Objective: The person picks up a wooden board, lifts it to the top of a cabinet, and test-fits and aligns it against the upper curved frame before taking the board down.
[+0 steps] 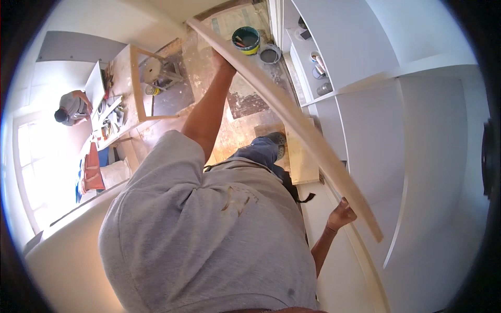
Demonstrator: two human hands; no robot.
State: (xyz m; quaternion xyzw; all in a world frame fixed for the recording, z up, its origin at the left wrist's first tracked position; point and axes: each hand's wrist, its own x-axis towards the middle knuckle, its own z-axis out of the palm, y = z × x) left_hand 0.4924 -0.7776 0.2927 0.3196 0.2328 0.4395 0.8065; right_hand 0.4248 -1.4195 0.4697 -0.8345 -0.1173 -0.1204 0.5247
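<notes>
A long, pale wooden board (284, 107) slants across the view from the top middle down to the lower right. Near its upper end, my left hand (223, 63) is closed on the edge with the arm stretched out; the board hides most of those fingers. Toward the lower end, my right hand (342, 214) grips the same edge, its thumb side showing and its other fingers partly out of sight. The board looks bowed, though the lens bends straight lines. It passes in front of white cabinets (365, 44).
Open shelves (308, 60) with cans stand right. Beyond the board are a dark bucket (245, 39) and a grey pail (269, 53). A wooden plank (302, 156) lies by my foot. Left are a stool (156, 70), a cluttered workbench (122, 86) and another person (75, 107).
</notes>
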